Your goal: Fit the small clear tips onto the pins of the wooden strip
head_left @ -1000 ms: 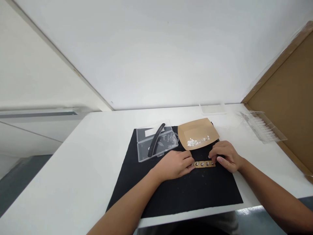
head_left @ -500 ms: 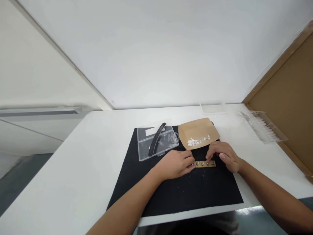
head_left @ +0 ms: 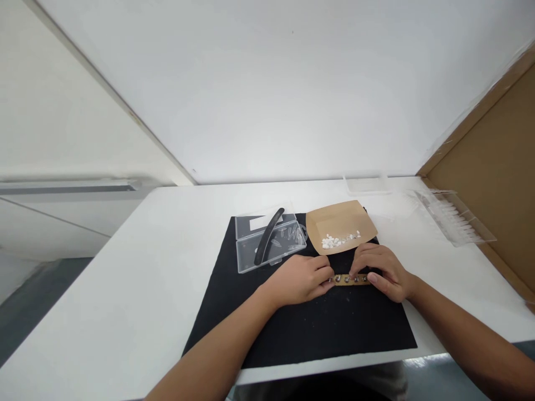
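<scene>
A narrow tan strip point(head_left: 351, 280) with several shiny round metal pieces along it lies on the black mat point(head_left: 317, 334). Curled around the strip's left end are the fingers of my left hand point(head_left: 303, 279), which cover that end. My right hand point(head_left: 387, 270) is over the right part of the strip, thumb and fingers apart. Its index fingertip touches the strip near the middle, and the thumb is at the right end. Just behind the hands stands a brown paper tray point(head_left: 334, 218) with small white pieces point(head_left: 332, 241) in it.
An open clear plastic case point(head_left: 246, 259) with clear nail tips point(head_left: 292, 234) sits on the mat's back left. A curved black nail file point(head_left: 267, 236) lies across it. Clear trays point(head_left: 455, 217) are at the right, near a cardboard panel point(head_left: 493, 145). A wall rises behind.
My right hand has moved slightly left along the strip; its index finger is nearer the middle and its thumb has come down to the right end. My left hand stays on the left end.
</scene>
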### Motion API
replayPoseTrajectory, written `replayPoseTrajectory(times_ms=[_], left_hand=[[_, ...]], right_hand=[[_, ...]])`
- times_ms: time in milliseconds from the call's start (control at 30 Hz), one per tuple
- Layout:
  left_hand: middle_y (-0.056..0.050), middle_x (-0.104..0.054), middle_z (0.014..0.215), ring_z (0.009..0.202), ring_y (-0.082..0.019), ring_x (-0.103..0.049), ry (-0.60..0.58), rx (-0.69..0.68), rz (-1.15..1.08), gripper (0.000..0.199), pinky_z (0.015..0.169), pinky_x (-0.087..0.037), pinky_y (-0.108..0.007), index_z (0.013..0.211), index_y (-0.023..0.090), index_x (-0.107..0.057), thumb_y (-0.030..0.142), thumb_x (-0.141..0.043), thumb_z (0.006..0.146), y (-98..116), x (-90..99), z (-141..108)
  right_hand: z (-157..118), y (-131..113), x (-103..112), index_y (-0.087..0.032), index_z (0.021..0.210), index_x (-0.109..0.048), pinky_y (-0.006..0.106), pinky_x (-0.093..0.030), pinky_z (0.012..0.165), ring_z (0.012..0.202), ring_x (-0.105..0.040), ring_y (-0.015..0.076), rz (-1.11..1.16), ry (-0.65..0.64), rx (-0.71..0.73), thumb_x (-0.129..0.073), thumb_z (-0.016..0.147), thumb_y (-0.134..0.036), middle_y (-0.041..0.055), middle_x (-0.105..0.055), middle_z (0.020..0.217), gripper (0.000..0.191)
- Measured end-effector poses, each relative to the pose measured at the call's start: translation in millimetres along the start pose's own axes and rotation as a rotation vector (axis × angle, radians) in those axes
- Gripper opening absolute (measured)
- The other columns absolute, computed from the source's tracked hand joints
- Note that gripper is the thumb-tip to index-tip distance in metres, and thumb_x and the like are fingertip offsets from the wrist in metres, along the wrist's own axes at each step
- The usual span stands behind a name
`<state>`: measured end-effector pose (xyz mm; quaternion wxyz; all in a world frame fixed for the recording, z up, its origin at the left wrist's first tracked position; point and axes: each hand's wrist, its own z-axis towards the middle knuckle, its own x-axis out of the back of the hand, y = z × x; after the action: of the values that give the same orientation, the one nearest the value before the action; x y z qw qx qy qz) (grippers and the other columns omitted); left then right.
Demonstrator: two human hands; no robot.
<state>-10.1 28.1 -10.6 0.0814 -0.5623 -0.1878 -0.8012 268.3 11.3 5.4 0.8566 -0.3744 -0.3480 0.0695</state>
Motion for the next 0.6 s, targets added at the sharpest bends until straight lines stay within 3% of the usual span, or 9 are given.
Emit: replayPoseTrajectory(times_ms=[600], left_hand=[[-0.003, -0.069, 0.092, 0.072, -0.015, -0.065, -0.02, 0.005, 0.011, 0.021, 0.061, -0.047, -0.028, 0.102, 0.019, -0.067, 0.033, -0.053, 0.108, 0.0, -0.3, 0.3]], right_hand=[[0.3, -6.5, -5.2, -0.022, 0.115, -0.068, 0.038, -0.053, 0.079, 0.085, -0.065, 0.0226, -0.067, -0.074, -0.01, -0.055, 0.097, -0.03, 0.0075, -0.073, 0.096, 0.024]])
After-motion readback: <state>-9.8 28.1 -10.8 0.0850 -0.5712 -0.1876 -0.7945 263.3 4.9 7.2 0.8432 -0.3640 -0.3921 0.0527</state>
